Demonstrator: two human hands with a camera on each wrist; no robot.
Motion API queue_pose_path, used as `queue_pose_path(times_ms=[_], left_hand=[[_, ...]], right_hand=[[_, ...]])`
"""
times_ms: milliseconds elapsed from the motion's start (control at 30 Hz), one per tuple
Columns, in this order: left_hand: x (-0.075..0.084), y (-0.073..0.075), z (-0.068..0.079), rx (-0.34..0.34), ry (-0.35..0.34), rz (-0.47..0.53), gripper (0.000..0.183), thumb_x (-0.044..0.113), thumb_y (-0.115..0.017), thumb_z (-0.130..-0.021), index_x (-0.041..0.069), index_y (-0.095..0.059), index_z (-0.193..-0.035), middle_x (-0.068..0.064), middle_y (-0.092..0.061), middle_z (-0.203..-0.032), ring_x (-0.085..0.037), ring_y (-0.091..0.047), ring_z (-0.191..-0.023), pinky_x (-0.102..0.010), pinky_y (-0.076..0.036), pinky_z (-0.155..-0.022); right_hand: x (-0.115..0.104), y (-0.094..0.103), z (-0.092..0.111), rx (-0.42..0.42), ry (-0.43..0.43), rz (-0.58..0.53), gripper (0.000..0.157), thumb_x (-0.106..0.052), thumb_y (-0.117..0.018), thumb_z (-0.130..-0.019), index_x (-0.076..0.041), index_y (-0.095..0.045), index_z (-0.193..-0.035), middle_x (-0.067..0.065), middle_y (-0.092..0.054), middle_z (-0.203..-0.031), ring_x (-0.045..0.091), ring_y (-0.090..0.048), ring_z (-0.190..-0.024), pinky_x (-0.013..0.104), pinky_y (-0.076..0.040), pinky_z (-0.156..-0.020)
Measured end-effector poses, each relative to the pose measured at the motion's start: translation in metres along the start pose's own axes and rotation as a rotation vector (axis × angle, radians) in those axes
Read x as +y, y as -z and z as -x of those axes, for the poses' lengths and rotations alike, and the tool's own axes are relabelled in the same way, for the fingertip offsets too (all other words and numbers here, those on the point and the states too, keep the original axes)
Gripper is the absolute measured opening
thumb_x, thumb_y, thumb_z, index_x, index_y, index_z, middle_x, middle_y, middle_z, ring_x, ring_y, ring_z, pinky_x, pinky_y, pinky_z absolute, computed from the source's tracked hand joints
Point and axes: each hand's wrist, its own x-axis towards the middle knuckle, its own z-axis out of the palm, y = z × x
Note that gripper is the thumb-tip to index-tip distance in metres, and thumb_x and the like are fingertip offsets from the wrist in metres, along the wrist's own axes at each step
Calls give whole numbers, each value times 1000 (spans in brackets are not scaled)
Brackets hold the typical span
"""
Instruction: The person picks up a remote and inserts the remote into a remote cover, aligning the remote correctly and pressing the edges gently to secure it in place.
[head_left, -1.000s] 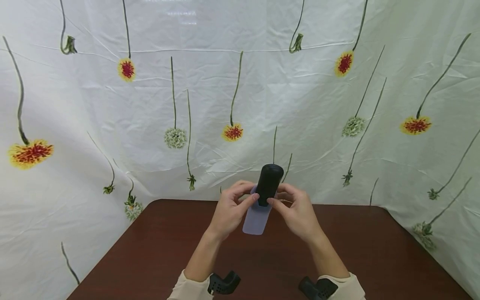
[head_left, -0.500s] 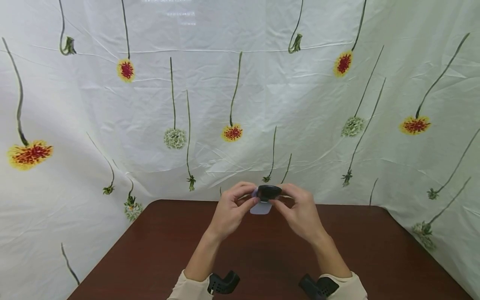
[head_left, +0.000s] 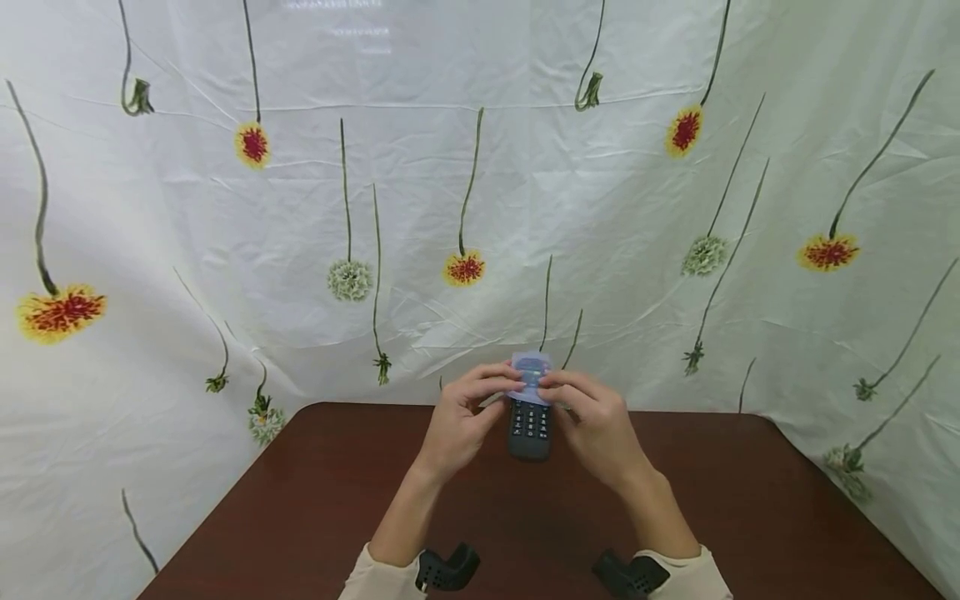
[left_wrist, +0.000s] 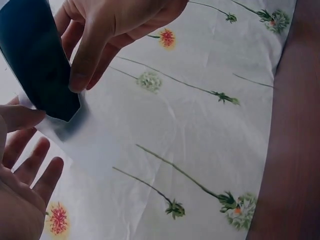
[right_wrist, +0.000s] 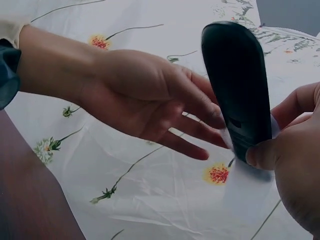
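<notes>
Two hands hold a dark keypad handset (head_left: pixel 530 433) between them, raised over the far part of a red-brown table (head_left: pixel 517 533). The left hand (head_left: pixel 459 421) and right hand (head_left: pixel 600 423) pinch from either side, where a translucent lilac cover (head_left: pixel 531 363) lies over the handset's upper keys. The lower keypad end sticks out below the fingers, pointing toward the person. In the wrist views, the thumbs press near one end of the handset's black back, and the left hand's other fingers spread loosely.

A wide gap opens between the forearms, with tabletop showing through it and to either side. The far edge of the table runs just behind the hands; beyond hangs a pale flowered cloth (head_left: pixel 420 200).

The near corners of the table and the cream sleeves (head_left: pixel 384 575) are cut off at the bottom. Key labels are too small to read. The left wrist view crops the handset's top and both hands; the right wrist view crops the right hand. Both are dim, and the cover blurs into the cloth, so whether it wraps around the back cannot be told.
</notes>
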Motion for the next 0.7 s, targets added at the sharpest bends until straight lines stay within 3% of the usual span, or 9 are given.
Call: queue_pose_path(times_ms=[100, 233, 300, 400, 533, 700], left_hand=[[4, -1, 0, 46, 71, 13, 30, -9, -60, -99, -4, -69, -127, -17, -58, -137, -33, -54, -131, -44, -53, -98], [11, -3, -2, 120, 230, 115, 32, 3, -53, -106, -2, -63, -136, -17, -59, -132, -29, -61, -120, -40, -56, -93], [14, -4, -2, 137, 300, 166, 33, 11, -50, -109, -5, -63, -135, -19, -62, -123, -30, -66, -110, -41, -57, -91], [15, -5, -3, 134, 380, 160, 39, 22, -49, -111, -8, -67, -126, -19, -68, -111, -28, -70, -96, -42, -59, -87], [14, -6, -2, 120, 427, 96, 36, 23, -58, -107, -9, -71, -117, -15, -71, -104, -26, -71, -88, -40, -59, -83], [12, -5, -1, 119, 407, 100, 25, 12, -69, -100, -10, -72, -113, -18, -73, -104, -27, -73, -90, -38, -61, -80]], right_hand=[[2, -2, 1, 32, 43, 17, 28, 20, -77, -79, -2, -76, -96, 11, -71, -108, 30, -70, -100, 34, -56, -91], [3, -6, 2, 84, 105, 16, 11, 1, -65, -100, -2, -76, -98, 14, -70, -109, 33, -69, -101, 32, -53, -97], [4, -7, 3, 102, 133, 23, 21, -9, -57, -107, -2, -75, -98, 14, -70, -109, 34, -69, -101, 32, -52, -98], [4, -8, 3, 111, 158, 43, 30, -15, -49, -110, -3, -74, -99, 14, -70, -108, 34, -68, -101, 31, -52, -99], [4, -10, 5, 85, 170, 62, 32, -14, -47, -111, -3, -74, -99, 14, -70, -109, 35, -67, -103, 34, -53, -98], [2, -12, 6, 45, 181, 93, 29, -14, -51, -109, -2, -74, -98, 12, -71, -109, 33, -68, -106, 39, -55, -94]])
